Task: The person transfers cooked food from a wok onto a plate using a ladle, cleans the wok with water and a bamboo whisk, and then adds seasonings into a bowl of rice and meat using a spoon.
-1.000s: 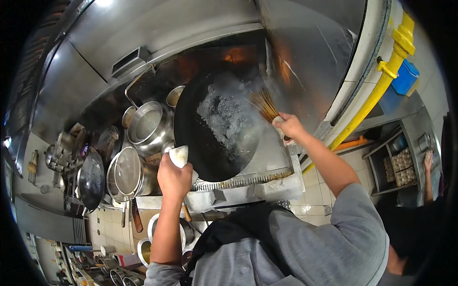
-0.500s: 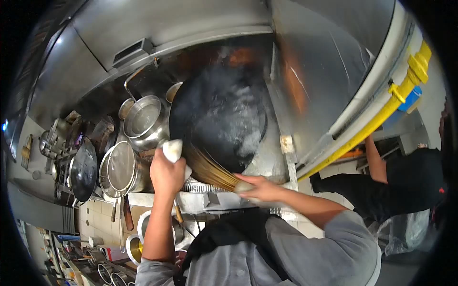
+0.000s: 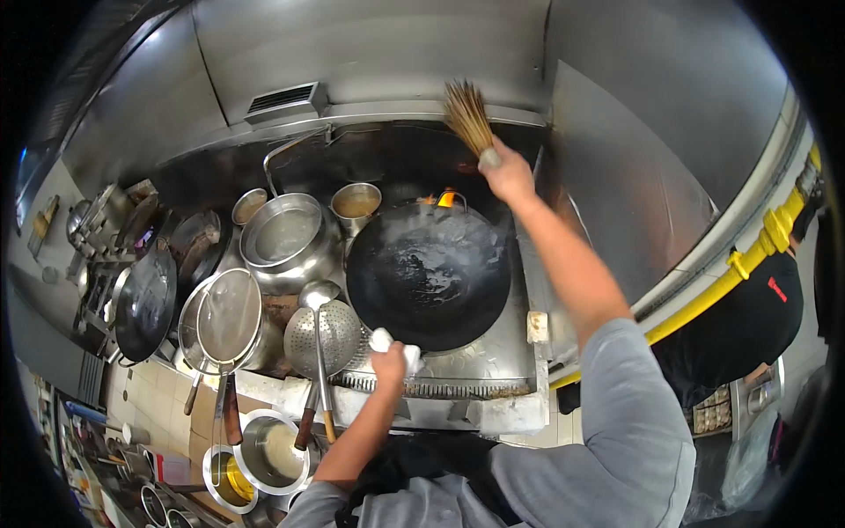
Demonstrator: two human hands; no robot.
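Observation:
A large black wok (image 3: 387, 304) sits on the burner with steam rising and a wet shine on its bottom. My left hand (image 3: 388, 365) is closed around a folded white cloth (image 3: 411, 358) at the wok's near left rim. Up past the wok's far right side, my right hand (image 3: 510, 176) grips a bamboo wok brush (image 3: 469, 116) by its bound end, bristles pointing up toward the back wall. Left of my left hand rest a ladle (image 3: 319, 295) and a perforated skimmer (image 3: 308, 341), their wooden handles toward me.
An orange flame (image 3: 447, 198) shows behind the wok. To its left stands a steel pot (image 3: 295, 279) with a strainer on top, beside a wire-mesh strainer (image 3: 227, 321). Pots with liquid (image 3: 273, 453) sit lower left. A person (image 3: 739, 308) is beyond the yellow pipe (image 3: 715, 286) at right.
My right hand has lifted the brush out of the wok, up and away toward the back wall. The wok, tilted before, now lies level, and my left hand has shifted right and nearer me.

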